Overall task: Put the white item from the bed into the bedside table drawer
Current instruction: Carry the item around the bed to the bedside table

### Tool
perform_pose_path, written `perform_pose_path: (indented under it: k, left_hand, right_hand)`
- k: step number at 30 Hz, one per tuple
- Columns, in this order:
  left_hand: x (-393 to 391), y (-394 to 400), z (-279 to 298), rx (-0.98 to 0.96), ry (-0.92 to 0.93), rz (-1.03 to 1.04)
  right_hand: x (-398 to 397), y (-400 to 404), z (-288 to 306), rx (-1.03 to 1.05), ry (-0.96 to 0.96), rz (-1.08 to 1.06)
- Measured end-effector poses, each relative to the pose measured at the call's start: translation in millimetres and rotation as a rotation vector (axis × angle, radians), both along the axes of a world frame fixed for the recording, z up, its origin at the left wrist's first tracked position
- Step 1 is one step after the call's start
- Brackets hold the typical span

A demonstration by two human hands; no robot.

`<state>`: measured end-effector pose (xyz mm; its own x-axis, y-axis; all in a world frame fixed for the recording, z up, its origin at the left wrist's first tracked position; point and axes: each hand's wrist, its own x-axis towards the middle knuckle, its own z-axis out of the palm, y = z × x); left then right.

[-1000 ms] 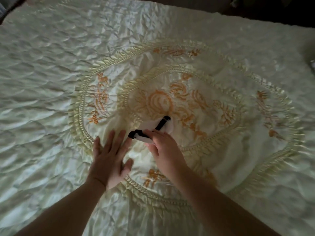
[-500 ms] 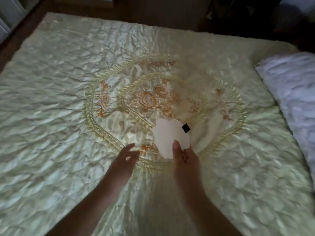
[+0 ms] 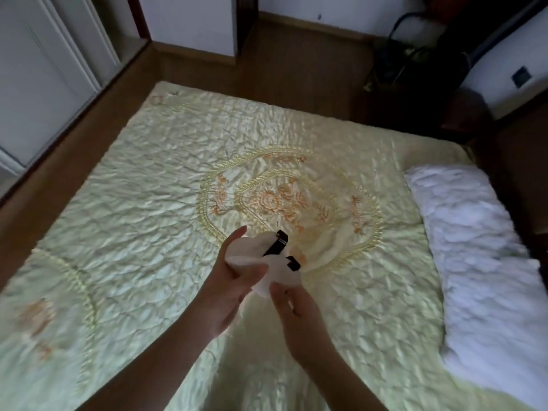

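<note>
1. White wardrobe doors [image 3: 44, 69] along the far left, wooden floor [image 3: 98, 120] between them and the bed
2. Pale yellow quilted bedspread [image 3: 142, 209] covers the bed, with orange flower embroidery [image 3: 278, 200] ringed by a ruffled oval at its middle
3. Left hand [image 3: 228, 280] raised above the bedspread, thumb and fingers closed round the left part of the white item [image 3: 272, 268]
4. White item looks like soft padded fabric with black strap pieces [image 3: 277, 246] on top; it is held up off the bed, in front of the embroidery
5. Right hand [image 3: 299, 310] pinches the item's lower edge, thumb on the near face; fingers behind it are hidden
6. White quilted pillow [image 3: 480, 250] lies along the bedspread's right side
7. Dark cables [image 3: 397, 57] on the floor, far right; corner too dim to read
</note>
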<state>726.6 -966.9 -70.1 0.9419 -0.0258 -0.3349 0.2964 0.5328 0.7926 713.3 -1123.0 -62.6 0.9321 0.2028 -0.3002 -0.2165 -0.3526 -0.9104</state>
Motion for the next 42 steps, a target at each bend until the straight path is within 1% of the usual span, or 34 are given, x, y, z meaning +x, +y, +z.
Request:
perform_pose_path:
  k: [2,5,9,12,13,15,16,18,19,20,22,23,26,27,28,29,31,32,34,35,36,37,38,39,40,42]
  left_hand:
    - [-9.3,0.5,17.3,-0.01,-0.02,0.06]
    - [-18.1,-3.4,32.4,-0.003,-0.058,0.117]
    - [-26.6,-7.5,40.5,0.077,-0.135,0.109]
    - [-29.6,-3.9,46.4,0.23,-0.189,0.128]
    - [-30.6,0.0,49.2,0.282,-0.205,0.122]
    - [-32.1,10.7,54.2,0.398,-0.214,0.049]
    - [-33.3,16.7,57.3,0.451,-0.212,-0.014]
    - [-35.9,27.7,63.3,0.569,-0.244,-0.125]
    - [-37.1,32.9,65.9,0.653,-0.29,-0.151]
    - [-37.7,37.3,68.4,0.738,-0.347,-0.157]
    - [-38.0,44.0,72.7,0.854,-0.533,-0.1]
    - [-37.5,46.7,73.1,0.927,-0.662,-0.049]
    - [-36.8,56.5,69.7,1.246,-1.121,0.114]
    - [-38.3,59.5,70.6,1.304,-1.216,0.121]
    - [-40.2,62.1,71.9,1.335,-1.275,0.107]
    - [-42.6,63.9,73.4,1.352,-1.308,0.089]
    - [-46.4,65.3,77.3,1.334,-1.325,0.095]
    - [-47.9,64.8,79.6,1.312,-1.324,0.11]
    - [-51.0,63.8,84.5,1.247,-1.33,0.101]
    - [-53.9,62.7,84.4,1.228,-1.339,0.096]
    - [-57.0,61.7,83.9,1.185,-1.308,0.092]
    - [-60.0,62.3,81.4,1.154,-1.237,0.105]
    - [-62.8,63.2,80.6,1.077,-1.107,0.093]
    - [-65.1,65.2,79.0,1.046,-1.025,0.082]
    - [-66.4,67.4,78.7,1.041,-1.016,0.103]
    - [-66.4,72.1,73.6,1.115,-1.1,0.125]
  right_hand:
    - [-7.1,1.4,22.6,0.029,0.023,0.094]
    - [-13.4,-0.6,47.3,0.028,0.014,0.116]
    - [-13.0,-4.6,58.4,-0.049,-0.063,-0.035]
    - [-10.0,-3.0,60.3,-0.135,-0.069,-0.133]
    - [-9.0,-2.0,61.6,-0.118,-0.079,-0.141]
    - [-6.8,-2.8,65.5,0.007,-0.103,-0.097]
    - [-5.3,-4.8,67.6,0.035,-0.142,-0.027]
    - [-2.1,-9.0,72.6,-0.058,-0.29,0.15]
    - [-1.1,-9.7,73.5,-0.114,-0.376,0.204]
    - [-0.2,-10.0,73.4,-0.153,-0.449,0.213]
    - [0.7,-7.8,72.9,-0.163,-0.506,0.146]
    - [1.5,-7.0,71.6,-0.139,-0.483,0.114]
    - [2.1,-7.2,68.6,0.064,-0.259,0.12]
    - [1.8,-7.0,68.3,0.09,-0.257,0.15]
    - [1.6,-6.6,68.9,0.032,-0.336,0.198]
    - [2.3,-5.6,69.5,-0.065,-0.46,0.259]
    - [5.6,-1.9,70.4,-0.261,-0.778,0.362]
    - [7.8,0.6,70.7,-0.322,-0.94,0.39]
    - [11.5,6.1,72.2,-0.376,-1.21,0.422]
    - [12.1,7.4,72.8,-0.375,-1.284,0.428]
    - [11.9,8.3,73.1,-0.361,-1.324,0.432]
    - [10.5,9.2,73.1,-0.343,-1.341,0.438]
    - [8.0,9.8,73.1,-0.323,-1.342,0.449]
    - [4.8,10.4,73.5,-0.304,-1.336,0.46]
    - [1.1,10.7,73.9,-0.289,-1.331,0.468]
    - [-5.3,10.1,76.6,-0.277,-1.337,0.467]
